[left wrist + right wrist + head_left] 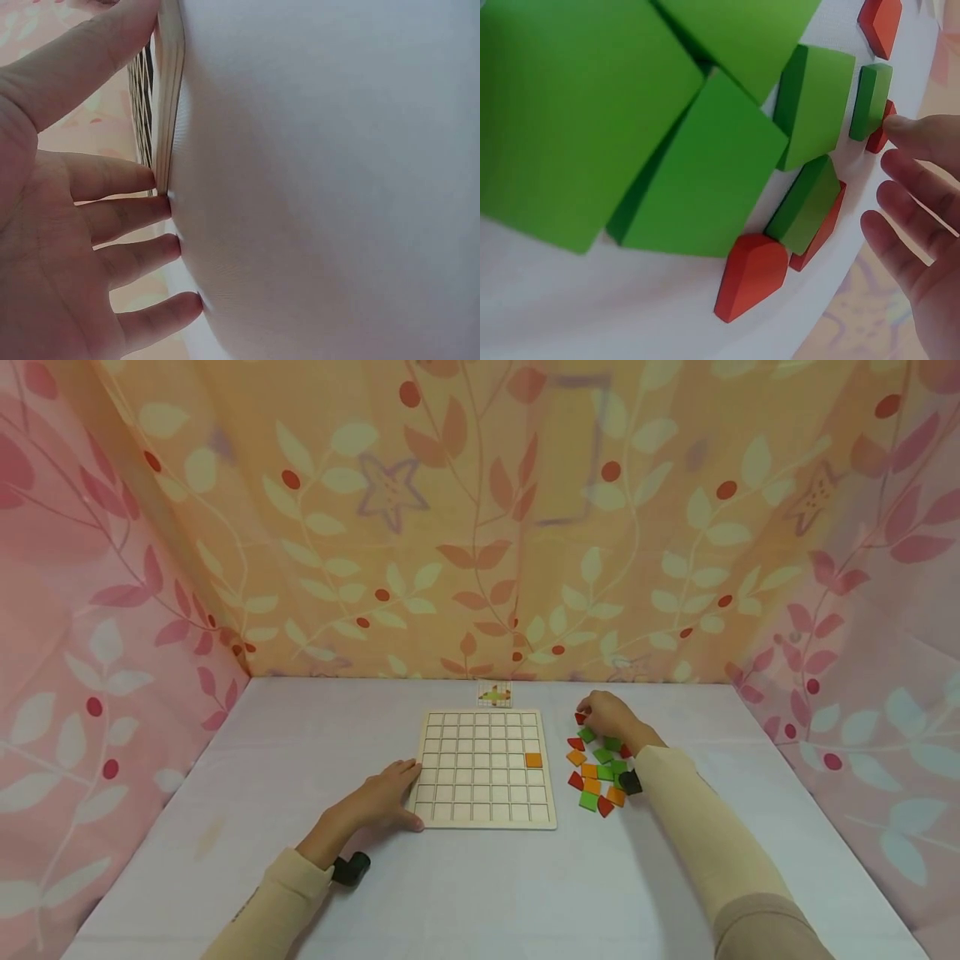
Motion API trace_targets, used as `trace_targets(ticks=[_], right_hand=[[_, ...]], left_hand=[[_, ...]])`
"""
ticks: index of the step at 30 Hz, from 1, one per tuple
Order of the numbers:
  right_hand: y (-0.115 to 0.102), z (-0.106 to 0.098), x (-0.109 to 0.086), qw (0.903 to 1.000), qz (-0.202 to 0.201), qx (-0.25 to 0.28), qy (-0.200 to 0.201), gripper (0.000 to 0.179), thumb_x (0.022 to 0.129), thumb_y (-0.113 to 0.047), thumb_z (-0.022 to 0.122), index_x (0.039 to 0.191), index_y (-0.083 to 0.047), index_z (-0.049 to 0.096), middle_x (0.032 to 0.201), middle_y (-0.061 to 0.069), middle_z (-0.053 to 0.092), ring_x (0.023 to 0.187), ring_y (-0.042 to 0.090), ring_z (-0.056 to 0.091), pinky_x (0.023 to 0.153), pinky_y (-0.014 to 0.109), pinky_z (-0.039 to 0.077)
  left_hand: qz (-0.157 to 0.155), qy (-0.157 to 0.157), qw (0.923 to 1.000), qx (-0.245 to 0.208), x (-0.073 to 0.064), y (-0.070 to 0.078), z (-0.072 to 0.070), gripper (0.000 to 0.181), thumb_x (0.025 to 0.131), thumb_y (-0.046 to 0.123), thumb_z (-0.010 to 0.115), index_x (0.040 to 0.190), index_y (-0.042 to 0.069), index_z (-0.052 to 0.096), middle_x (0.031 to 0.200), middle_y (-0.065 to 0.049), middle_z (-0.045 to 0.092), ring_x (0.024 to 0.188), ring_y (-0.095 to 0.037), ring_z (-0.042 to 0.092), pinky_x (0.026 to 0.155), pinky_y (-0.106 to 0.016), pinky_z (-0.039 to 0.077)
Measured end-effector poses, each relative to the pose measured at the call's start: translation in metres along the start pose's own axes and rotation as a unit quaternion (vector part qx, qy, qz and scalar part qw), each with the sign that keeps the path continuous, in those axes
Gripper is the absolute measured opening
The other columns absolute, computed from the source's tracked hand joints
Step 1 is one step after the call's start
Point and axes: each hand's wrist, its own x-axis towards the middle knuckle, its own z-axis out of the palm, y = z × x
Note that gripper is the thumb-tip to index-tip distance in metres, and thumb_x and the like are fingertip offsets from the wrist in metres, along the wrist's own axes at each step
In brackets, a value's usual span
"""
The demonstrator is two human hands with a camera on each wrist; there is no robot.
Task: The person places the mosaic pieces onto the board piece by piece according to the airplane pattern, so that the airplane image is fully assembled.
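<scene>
A pale wooden grid board (462, 777) lies on the white table with one orange square tile (533, 761) in a cell near its right edge. My left hand (378, 797) rests along the board's left side, fingers spread. In the left wrist view, thumb and index finger touch the board's edge (171, 112). On the far side of the loose tiles, my right hand (617, 718) pinches a red tile (581, 718) between thumb and fingertips. That red tile (877, 133) shows partly behind the thumb in the right wrist view, close beside a green tile (871, 101).
Loose green (588, 801), orange (576, 757) and red tiles (605, 807) are scattered right of the board, some touching or overlapping. A small patterned card (495, 695) lies behind the board. Floral curtains (480, 527) enclose the table's back and sides.
</scene>
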Motion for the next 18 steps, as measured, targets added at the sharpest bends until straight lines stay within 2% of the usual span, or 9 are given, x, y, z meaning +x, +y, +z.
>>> trace_targets(ticks=[8, 18], right_hand=[[-0.0031, 0.0028, 0.0019, 0.9999, 0.003, -0.008, -0.013, 0.033, 0.093, -0.01, 0.061, 0.124, 0.002, 0.064, 0.115, 0.018, 0.064, 0.095, 0.028, 0.056, 0.101, 0.045, 0.049], [-0.004, 0.0048, 0.0011, 1.0, 0.004, -0.004, -0.001, 0.031, 0.093, -0.012, 0.062, 0.12, 0.003, 0.066, 0.118, 0.019, 0.063, 0.097, 0.03, 0.055, 0.103, 0.047, 0.047]], left_hand=[[0.001, -0.002, 1.0, 0.002, -0.0005, -0.0002, 0.0005, 0.1, 0.071, 0.035, 0.086, 0.149, -0.002, 0.034, 0.156, -0.022, 0.032, 0.146, -0.042, 0.026, 0.111, -0.063, 0.03], [0.0, -0.004, 1.0, -0.005, -0.0033, 0.0035, -0.0029, 0.099, 0.073, 0.033, 0.085, 0.149, -0.003, 0.034, 0.156, -0.022, 0.032, 0.147, -0.042, 0.025, 0.112, -0.063, 0.028]])
